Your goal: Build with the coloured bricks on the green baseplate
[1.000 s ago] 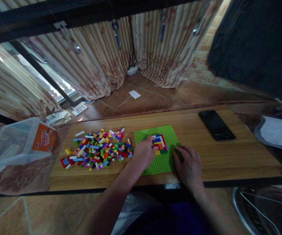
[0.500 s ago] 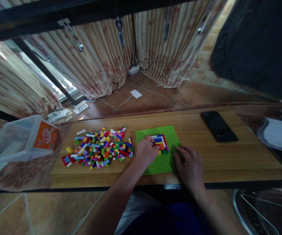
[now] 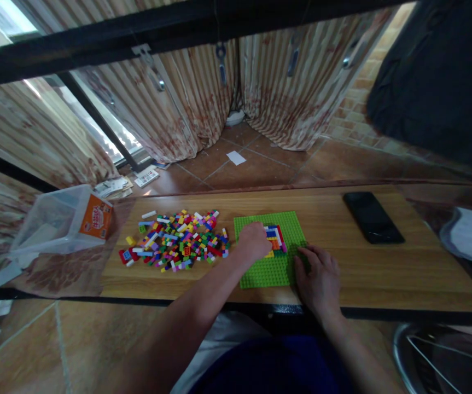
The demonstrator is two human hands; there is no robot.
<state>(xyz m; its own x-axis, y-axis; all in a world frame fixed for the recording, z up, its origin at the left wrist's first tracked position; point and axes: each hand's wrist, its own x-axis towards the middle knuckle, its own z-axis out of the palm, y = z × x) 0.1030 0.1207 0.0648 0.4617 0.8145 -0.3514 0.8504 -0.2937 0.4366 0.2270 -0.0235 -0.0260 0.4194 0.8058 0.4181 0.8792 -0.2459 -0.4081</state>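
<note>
A green baseplate (image 3: pixel 260 271) lies on the wooden table (image 3: pixel 383 268) in front of me. On it sits a small block of coloured bricks (image 3: pixel 275 241). My left hand (image 3: pixel 252 242) rests on the plate with its fingers curled against the left side of that block; what the fingertips hold is hidden. My right hand (image 3: pixel 316 276) lies on the table at the plate's right edge, fingers bent and pressing down on the plate's rim. A heap of loose coloured bricks (image 3: pixel 178 241) is spread to the left of the plate.
A black phone (image 3: pixel 373 217) lies at the table's far right. A clear plastic tub with an orange label (image 3: pixel 65 219) stands left of the table. A white cloth (image 3: pixel 471 235) sits at the right edge. Curtains (image 3: pixel 203 104) and a tiled floor (image 3: pixel 256 161) lie beyond.
The view has shifted, so everything sits a little further right. My left hand has slid slightly forward over the brick block. My right hand stays at the plate's edge.
</note>
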